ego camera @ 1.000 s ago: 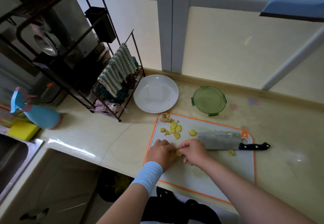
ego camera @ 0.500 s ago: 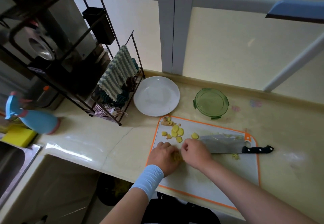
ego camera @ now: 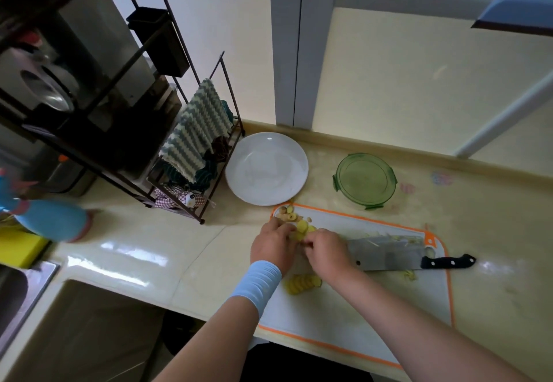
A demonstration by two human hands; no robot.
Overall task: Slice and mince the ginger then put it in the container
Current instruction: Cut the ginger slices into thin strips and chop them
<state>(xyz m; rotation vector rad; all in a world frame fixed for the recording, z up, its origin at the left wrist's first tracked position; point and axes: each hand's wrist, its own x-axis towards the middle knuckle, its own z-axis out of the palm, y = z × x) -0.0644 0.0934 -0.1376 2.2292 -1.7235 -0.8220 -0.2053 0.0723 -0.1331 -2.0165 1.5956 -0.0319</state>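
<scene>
Left hand (ego camera: 273,244) and right hand (ego camera: 326,254) pinch yellow ginger slices (ego camera: 302,227) on the board (ego camera: 359,307); the lidded green container (ego camera: 365,181) stands beyond, contents unclear.

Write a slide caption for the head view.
Left hand and right hand gather ginger slices on the cutting board; cleaver lies flat alongside.

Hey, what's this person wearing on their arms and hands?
A light blue wristband wraps the left wrist, just behind the left hand. The right hand and its wrist wear nothing. No gloves, and no sleeves show on either forearm.
</scene>
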